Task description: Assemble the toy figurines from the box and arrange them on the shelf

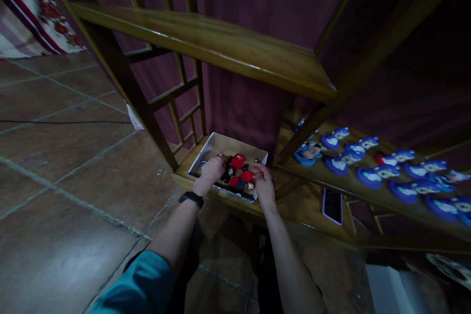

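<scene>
An open white cardboard box (231, 143) rests on the low wooden shelf, with small red and black figurines (238, 161) lying in it. My left hand (213, 169) reaches into the box's left side, its fingers curled together beside the figurines; what they hold is hidden. A dark watch band (191, 199) circles that wrist. At the box's right end is my right hand (264, 182), fingers apart and pointing in over the contents. A red, rounded piece (246, 176) lies near its fingertips.
A wooden shelf board (206, 41) juts out above the box. Several blue and white figurines (377, 175) stand on the shelf to the right. A phone (332, 205) lies on the lower shelf. A dark cable (66, 121) crosses the tiled floor at left.
</scene>
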{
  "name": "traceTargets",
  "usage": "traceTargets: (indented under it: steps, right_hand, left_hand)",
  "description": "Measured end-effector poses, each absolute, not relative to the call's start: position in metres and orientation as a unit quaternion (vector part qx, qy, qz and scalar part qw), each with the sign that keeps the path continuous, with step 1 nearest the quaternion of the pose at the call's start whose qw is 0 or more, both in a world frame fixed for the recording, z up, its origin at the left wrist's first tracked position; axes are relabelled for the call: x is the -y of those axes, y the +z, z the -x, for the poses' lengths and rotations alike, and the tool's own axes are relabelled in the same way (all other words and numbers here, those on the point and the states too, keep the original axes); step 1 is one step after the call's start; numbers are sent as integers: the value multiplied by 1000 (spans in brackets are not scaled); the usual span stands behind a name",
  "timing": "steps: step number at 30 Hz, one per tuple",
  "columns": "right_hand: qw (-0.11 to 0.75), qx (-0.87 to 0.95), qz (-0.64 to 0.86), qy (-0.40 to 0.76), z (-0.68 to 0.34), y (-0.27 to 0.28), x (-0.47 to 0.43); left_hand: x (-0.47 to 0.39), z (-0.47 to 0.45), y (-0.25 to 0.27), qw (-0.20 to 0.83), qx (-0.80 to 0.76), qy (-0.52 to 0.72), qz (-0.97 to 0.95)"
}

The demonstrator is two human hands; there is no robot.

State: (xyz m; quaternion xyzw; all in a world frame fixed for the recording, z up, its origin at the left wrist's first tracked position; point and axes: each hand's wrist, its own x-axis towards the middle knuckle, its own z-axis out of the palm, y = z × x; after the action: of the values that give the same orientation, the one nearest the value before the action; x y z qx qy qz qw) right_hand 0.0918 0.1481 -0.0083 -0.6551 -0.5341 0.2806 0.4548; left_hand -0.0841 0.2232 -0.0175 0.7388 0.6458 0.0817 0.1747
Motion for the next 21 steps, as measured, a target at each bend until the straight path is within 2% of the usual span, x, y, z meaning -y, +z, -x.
traceTargets:
  steps: [4, 10, 15, 21]
  right_hand:
    - [476, 520, 649, 285, -91, -9, -151]
    - [477, 507, 650, 305, -93, -15, -153]
    - [478, 489, 659, 312, -92, -17, -154]
    - [482, 494, 663, 289, -90, -13, -154]
  left_hand:
    - [-215, 64, -16, 187, -614, 113, -759]
    - [-217, 54, -12, 278, -534, 115, -790]
    - [-229, 76, -16, 231, -610, 163, -741]
    - [-226, 79, -17, 210, -609, 109, -757]
